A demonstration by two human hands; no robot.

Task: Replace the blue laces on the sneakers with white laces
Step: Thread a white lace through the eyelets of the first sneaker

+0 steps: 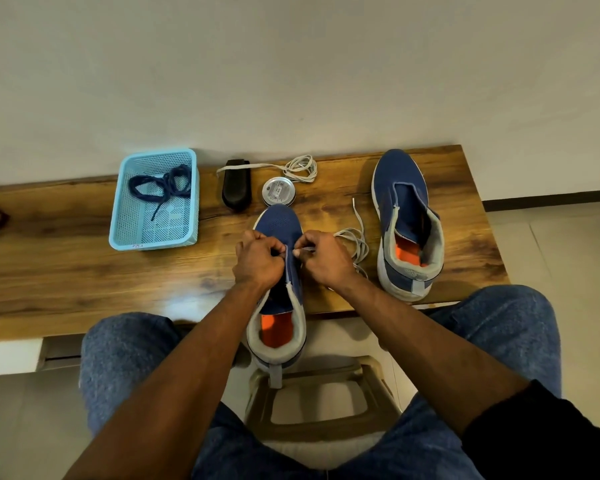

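— So, where is the blue mesh sneaker with the orange insole that the person works on?

— It lies on the front edge of the brown wooden table, with its heel hanging over the edge toward the person. All places I give from this sneaker.

— And the hands?

— The left hand has its fingers curled and pinches the left side of the sneaker's opening. The right hand pinches the tip of a white flat lace between thumb and fingers, just at the eyelets. The rest of this lace lies in loose loops just right of the sneaker.

— The second sneaker?

— The other blue sneaker stands further right, without any lace, apart from the first.

— And the old laces?

— The dark blue laces lie in a light blue plastic mesh basket, far left of the sneaker. Behind the toe are a round silver tin and a black shoe brush. A second white lace lies coiled behind the tin.
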